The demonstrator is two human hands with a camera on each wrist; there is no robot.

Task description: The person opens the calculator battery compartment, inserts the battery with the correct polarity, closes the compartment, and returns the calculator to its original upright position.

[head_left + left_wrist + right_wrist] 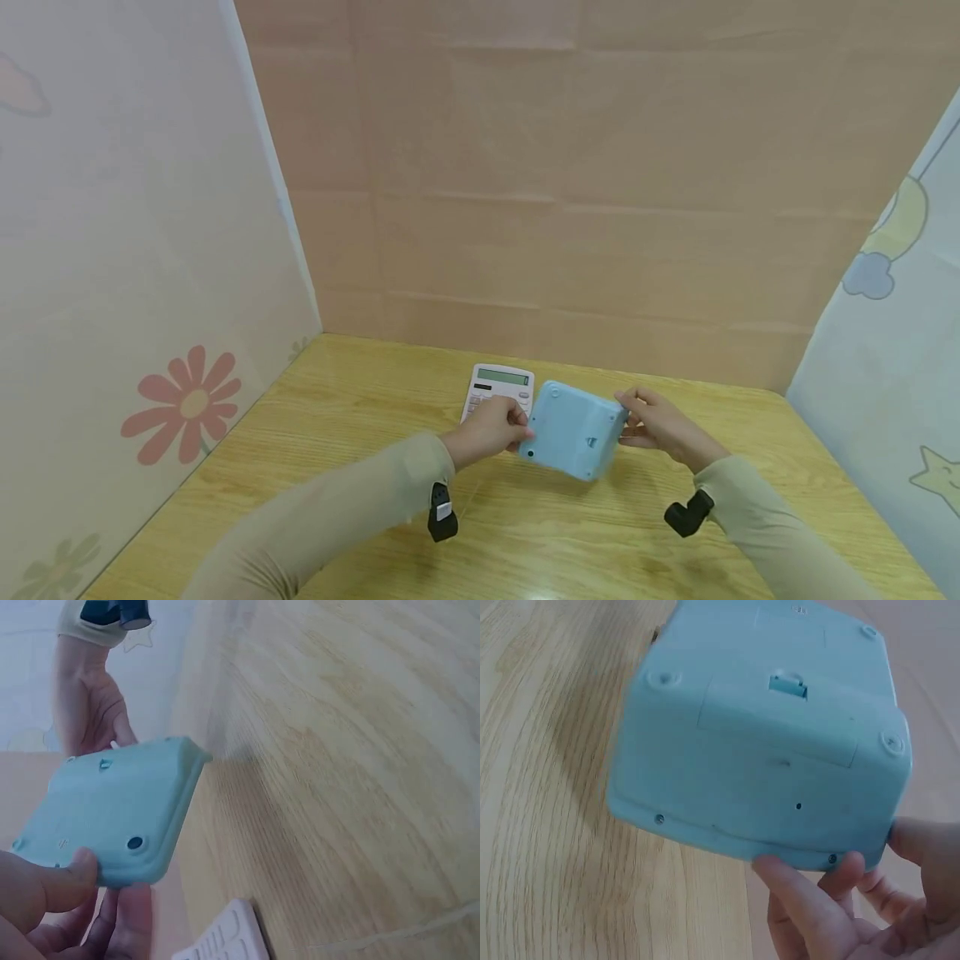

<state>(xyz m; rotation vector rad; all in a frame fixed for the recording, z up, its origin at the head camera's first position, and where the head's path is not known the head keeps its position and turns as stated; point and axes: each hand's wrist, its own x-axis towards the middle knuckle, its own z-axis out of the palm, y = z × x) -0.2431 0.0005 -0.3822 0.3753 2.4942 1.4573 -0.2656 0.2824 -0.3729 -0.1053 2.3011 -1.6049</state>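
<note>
A light blue calculator is held tilted above the table, its back facing the head camera and its keys hidden. Screw holes, round feet and a battery cover with a small latch show on that back in the right wrist view. My left hand pinches its left edge, thumb on the back and fingers underneath. At the opposite edge, the thicker end, my right hand grips it between thumb and fingers. Behind my left hand lies a pale pink calculator, face up, its lower keys partly covered by that hand.
The wooden table runs back to a plain peach sheet. White patterned panels stand on the left and right. Each sleeve's cuff carries a small black camera.
</note>
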